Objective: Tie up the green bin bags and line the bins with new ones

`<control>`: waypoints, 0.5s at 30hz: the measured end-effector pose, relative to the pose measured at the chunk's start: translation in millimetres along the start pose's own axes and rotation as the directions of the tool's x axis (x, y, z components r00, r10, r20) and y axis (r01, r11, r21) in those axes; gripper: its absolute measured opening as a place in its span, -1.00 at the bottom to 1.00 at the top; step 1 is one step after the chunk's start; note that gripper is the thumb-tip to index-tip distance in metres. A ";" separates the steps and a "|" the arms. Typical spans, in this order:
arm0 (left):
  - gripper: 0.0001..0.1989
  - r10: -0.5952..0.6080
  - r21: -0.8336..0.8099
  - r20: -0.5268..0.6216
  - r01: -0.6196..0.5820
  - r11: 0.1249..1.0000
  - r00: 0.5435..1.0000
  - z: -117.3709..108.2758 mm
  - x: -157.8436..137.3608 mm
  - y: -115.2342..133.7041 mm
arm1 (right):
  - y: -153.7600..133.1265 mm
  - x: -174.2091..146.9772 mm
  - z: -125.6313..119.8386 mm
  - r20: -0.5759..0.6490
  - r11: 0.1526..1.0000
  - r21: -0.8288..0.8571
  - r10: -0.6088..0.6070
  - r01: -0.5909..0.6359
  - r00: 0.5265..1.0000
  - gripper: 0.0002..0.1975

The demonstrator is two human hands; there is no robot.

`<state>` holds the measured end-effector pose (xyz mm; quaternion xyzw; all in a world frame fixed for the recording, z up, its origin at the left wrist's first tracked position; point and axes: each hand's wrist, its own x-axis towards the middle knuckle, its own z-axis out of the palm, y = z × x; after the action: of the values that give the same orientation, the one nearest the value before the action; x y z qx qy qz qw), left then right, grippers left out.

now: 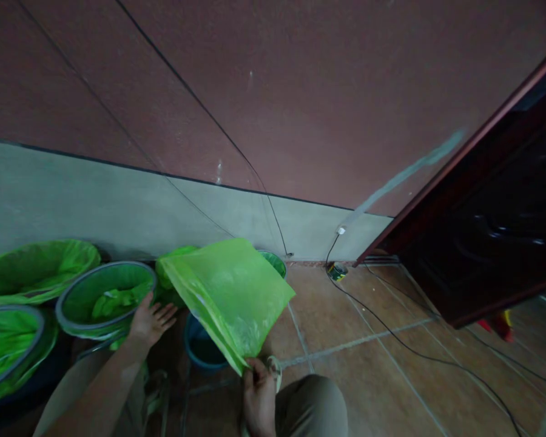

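Note:
A bright green plastic bag (236, 291) is spread out flat in front of me, its near corner pinched in my right hand (259, 391). Its mouth edge runs along the left side, facing my left hand (152, 321). That hand is open with fingers spread, beside a grey-rimmed bin (104, 328) lined with green plastic, and apart from the bag. Partly under the bag stands a blue bucket (204, 346), its inside dark. Another green-lined bin (273, 262) peeks out behind the bag's far edge.
More green-lined bins (36, 243) crowd the left along the wall. A small tin (337, 271) stands on the tiled floor by the wall, with a black cable (391, 332) running past it. A dark wooden door (482, 230) is at the right.

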<state>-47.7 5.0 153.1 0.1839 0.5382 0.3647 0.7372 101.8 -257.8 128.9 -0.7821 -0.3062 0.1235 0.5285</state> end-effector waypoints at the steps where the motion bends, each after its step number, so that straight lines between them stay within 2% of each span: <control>1: -0.44 -0.079 0.022 0.043 0.078 0.997 0.996 0.2 -10.1 -14.9 | -0.8 -10.0 7.4 0.031 1.000 0.010 0.001 -0.001 1.000 -0.68; 3: -0.38 -0.176 0.102 0.138 0.163 0.981 0.975 6.1 -27.4 -38.5 | -4.0 -28.2 19.1 0.116 1.000 0.009 -0.005 0.004 0.993 -0.68; 5: -0.40 -0.218 0.141 0.252 0.187 0.972 0.943 15.9 -37.4 -50.8 | -10.8 -42.9 26.1 0.200 0.999 -0.030 -0.008 0.015 0.980 -0.69; 7: -0.46 -0.217 0.140 0.325 0.180 0.974 0.920 24.8 -39.4 -53.7 | -21.5 -53.5 29.5 0.277 0.994 -0.103 -0.002 0.032 0.961 -0.73; 11: -0.57 -0.205 0.178 0.343 0.150 0.972 0.917 29.6 -32.8 -49.6 | -48.6 -61.8 31.7 0.385 0.961 -0.266 0.032 0.078 0.922 -0.78; 15: -0.45 -0.205 0.270 0.421 0.093 0.958 0.884 22.3 -37.2 -47.8 | -64.9 -58.3 33.1 0.492 0.932 -0.350 0.095 0.097 0.865 -0.74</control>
<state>-16.5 -51.6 153.8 0.3084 0.4083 0.1865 0.8387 16.5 -252.0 166.2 -0.8068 -0.4507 0.2629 0.2770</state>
